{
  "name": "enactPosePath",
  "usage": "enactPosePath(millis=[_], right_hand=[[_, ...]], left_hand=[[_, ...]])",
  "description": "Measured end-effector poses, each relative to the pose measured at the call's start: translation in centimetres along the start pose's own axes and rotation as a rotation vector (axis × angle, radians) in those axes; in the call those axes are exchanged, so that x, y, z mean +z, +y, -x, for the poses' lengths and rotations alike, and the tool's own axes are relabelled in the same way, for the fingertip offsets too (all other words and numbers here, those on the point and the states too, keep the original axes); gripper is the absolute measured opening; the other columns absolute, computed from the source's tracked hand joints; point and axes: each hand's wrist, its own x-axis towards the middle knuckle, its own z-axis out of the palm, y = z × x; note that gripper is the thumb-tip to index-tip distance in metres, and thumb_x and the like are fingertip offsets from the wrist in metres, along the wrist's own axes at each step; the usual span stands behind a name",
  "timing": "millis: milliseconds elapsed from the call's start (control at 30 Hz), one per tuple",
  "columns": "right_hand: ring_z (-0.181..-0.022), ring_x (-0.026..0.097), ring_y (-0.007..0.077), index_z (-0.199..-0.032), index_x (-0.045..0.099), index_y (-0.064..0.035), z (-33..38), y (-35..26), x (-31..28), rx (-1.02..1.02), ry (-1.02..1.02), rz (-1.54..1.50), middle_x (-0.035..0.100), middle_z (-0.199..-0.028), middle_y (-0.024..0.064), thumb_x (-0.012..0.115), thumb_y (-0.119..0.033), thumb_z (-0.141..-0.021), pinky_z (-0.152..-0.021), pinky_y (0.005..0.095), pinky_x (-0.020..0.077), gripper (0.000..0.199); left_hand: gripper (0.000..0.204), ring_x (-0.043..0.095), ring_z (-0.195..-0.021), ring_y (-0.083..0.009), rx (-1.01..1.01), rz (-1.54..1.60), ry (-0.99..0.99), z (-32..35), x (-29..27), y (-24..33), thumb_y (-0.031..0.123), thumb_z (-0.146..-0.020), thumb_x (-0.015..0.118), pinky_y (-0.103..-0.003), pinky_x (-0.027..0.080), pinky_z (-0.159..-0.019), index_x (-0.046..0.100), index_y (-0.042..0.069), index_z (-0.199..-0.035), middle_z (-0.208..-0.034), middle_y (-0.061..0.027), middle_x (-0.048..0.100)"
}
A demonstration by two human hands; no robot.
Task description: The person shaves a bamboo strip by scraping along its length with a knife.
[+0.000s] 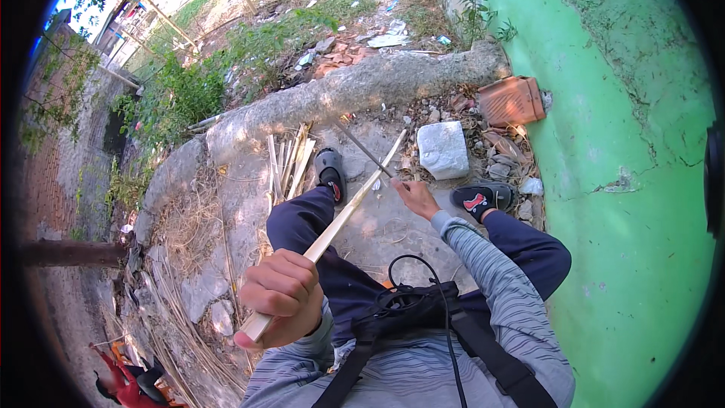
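My left hand point(283, 293) is closed round the near end of a long pale split-bamboo strip point(340, 221), which slants away to the upper right. In my right hand point(417, 198) is a long, narrow-bladed knife point(361, 146); its handle is mostly hidden by my fingers. The blade points to the upper left and crosses the strip near its far part; whether it touches the strip, I cannot tell. Several more pale strips point(291, 160) lie in a small pile beside my left shoe point(330, 174).
A rough white block point(442, 150) sits ahead of my right shoe point(484, 198). Beyond run a low stone kerb point(355, 92) and an orange hollow brick point(511, 101). A green wall point(604, 257) stands at right. Thin sticks and another person in red point(127, 385) are at lower left.
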Motion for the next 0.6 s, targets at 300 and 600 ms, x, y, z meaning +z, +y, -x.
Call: enactPosePath(millis=[300, 600], right_hand=[[-0.056, 0.047, 0.0101, -0.069, 0.064, -0.0019, 2.0, -8.7, 0.9, 0.051, 0.019, -0.196, 0.053, -0.057, -0.0003, 0.073, -0.051, -0.092, -0.053, 0.0341, 0.0394, 0.055], [-0.052, 0.038, 0.0062, -0.062, 0.050, -0.0085, 8.2, -15.8, -4.5, 0.004, 0.054, -0.460, 0.044, -0.055, -0.0054, 0.075, -0.037, -0.093, -0.049, 0.0312, 0.0278, 0.049]], left_hand=[[0.073, 0.020, -0.031, -0.0084, -0.056, 0.004, -0.020, -3.0, -2.6, 1.5, 0.068, -0.100, 0.035, -0.024, 0.015, -0.033, 0.029, 0.013, -0.052, -0.040, 0.0037, 0.024], [0.067, 0.021, -0.032, -0.0048, 0.054, 0.185, -0.336, -6.2, 2.2, 7.8, 0.058, -0.102, 0.048, -0.021, 0.017, -0.034, 0.028, 0.018, -0.052, -0.040, 0.0057, 0.027]])
